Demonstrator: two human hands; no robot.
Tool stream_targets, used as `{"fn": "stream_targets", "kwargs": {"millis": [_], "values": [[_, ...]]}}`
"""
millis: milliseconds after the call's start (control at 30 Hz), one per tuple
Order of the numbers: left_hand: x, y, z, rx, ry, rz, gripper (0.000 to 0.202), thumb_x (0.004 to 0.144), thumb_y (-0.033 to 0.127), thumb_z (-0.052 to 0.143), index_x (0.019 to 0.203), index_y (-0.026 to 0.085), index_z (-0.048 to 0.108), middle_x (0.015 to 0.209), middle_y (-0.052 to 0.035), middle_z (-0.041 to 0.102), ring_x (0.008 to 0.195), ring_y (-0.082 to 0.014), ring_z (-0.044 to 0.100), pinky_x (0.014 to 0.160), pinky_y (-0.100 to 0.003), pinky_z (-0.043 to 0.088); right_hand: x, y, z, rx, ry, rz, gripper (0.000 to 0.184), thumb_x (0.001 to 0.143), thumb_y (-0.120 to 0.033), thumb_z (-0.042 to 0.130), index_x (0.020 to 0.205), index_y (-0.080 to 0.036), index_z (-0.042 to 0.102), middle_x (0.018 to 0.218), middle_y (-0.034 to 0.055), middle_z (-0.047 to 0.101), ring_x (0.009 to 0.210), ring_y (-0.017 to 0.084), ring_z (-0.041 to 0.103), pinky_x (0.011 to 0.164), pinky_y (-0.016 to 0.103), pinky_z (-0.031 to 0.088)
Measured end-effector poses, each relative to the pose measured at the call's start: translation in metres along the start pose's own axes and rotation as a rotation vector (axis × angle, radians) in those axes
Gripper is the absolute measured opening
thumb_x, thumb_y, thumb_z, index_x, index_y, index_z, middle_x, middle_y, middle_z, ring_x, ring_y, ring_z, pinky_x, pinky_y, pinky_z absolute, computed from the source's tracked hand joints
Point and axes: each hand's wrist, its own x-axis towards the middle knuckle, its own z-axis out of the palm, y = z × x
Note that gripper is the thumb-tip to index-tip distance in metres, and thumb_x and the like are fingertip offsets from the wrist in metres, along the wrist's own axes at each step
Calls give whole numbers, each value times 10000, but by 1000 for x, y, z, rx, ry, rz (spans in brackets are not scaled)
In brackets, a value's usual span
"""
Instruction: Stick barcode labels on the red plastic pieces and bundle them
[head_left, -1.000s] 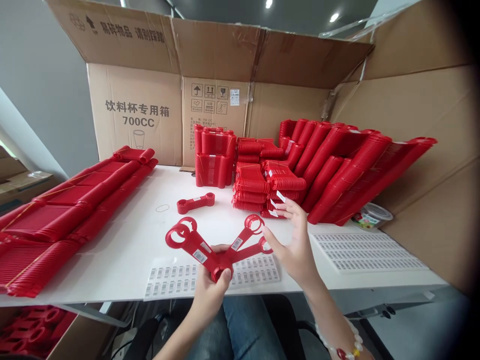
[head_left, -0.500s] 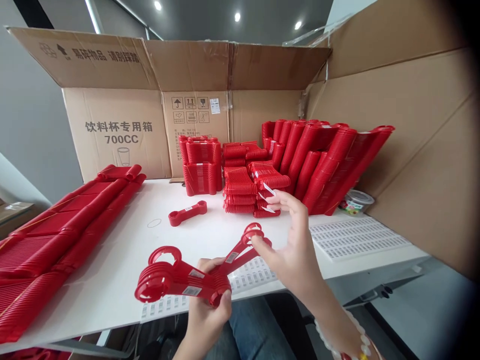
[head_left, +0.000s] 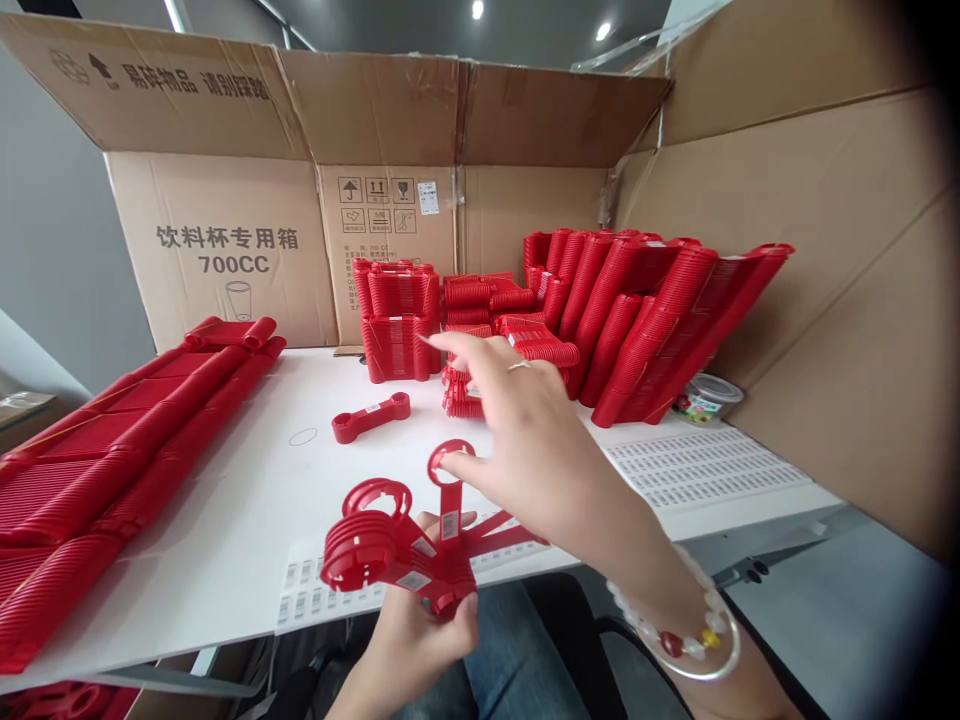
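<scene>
My left hand (head_left: 424, 630) is closed around a fanned stack of red plastic pieces with ring ends (head_left: 361, 548), held over the front edge of the table. Small barcode labels show on several of them. One piece (head_left: 450, 505) stands up from the fan, and another points right, partly behind my right wrist. My right hand (head_left: 536, 420) is above the stack with its fingers stretched out and apart. Its thumb lies at the ring of the upright piece. A single labelled red piece (head_left: 371, 416) lies on the table beyond the stack.
Long bundled red rows (head_left: 142, 440) lie along the left. Upright bundles (head_left: 401, 345) and leaning stacks (head_left: 645, 320) stand at the back. Barcode label sheets (head_left: 675, 470) lie at right and under my hands. A clear tub (head_left: 709, 398) sits against the cardboard wall (head_left: 757, 240).
My right hand has moved left across the stack, its fingers now extended. One piece has swung upright at its thumb. The held stack has shifted right, and the view has tilted slightly.
</scene>
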Motion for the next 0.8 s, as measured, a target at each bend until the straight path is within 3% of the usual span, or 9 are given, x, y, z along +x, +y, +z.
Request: {"fn": "stream_targets", "kwargs": {"millis": [33,67,133,233,367,467,600,700,800], "values": [[-1,-2,-1,22,-41,-33,46,745,246,691,742,204,710,660,-51,584,614,-186,531,590,-292,472,4,-3,3,-16,-30,-7,587,806,-167,642,1343,-263,424,1129,69,563,1022,278,611,949,519,458],[-3,-4,-2,45,-76,-55,109,750,254,682,655,202,678,599,-42,562,592,-184,526,594,-297,479,8,-5,6,-32,-68,-13,593,803,-144,628,1348,-248,421,1125,74,559,1020,276,609,948,524,452],[-4,-6,-5,90,-121,-74,141,759,277,674,640,203,664,580,-37,565,600,-190,542,632,-311,504,17,-10,9,-49,-155,-24,609,796,-104,605,1360,-232,413,1147,82,548,1029,268,602,957,521,438],[-5,-3,-10,164,-167,-82,109,780,284,649,822,204,710,687,-44,630,683,-200,581,707,-321,524,27,-17,9,-7,-283,-70,656,777,-46,602,1373,-237,406,1200,79,540,1034,244,595,967,485,427],[-2,5,-13,195,-279,-113,272,798,232,576,1043,191,688,778,-33,662,615,-148,543,648,-282,512,34,-22,6,90,-384,-155,714,760,20,613,1384,-256,404,1174,65,566,1006,222,597,939,432,438],[1,11,-14,159,-286,-93,387,779,194,548,1152,203,648,887,-41,683,692,-157,587,711,-289,523,36,-17,4,185,-425,-194,687,776,-31,662,1376,-265,423,1167,61,582,1050,230,581,911,401,460],[4,15,-17,131,-265,-26,460,748,159,548,1197,224,625,982,-49,689,874,-205,631,846,-322,517,37,-4,-9,261,-428,-154,647,755,-97,741,1330,-259,492,1202,67,580,1066,230,581,900,385,495],[4,14,-16,151,-266,-11,469,738,147,565,1195,233,625,1048,-59,686,914,-218,630,847,-325,517,35,0,-25,361,-407,-83,569,771,-125,745,1286,-262,545,1200,52,583,1041,205,599,903,368,523],[5,13,-12,172,-229,2,447,718,138,594,1151,228,652,966,-55,696,913,-236,635,868,-353,510,22,-3,-28,527,-251,15,529,847,-230,705,1335,-292,511,1245,49,560,1063,193,604,930,376,540]]}}
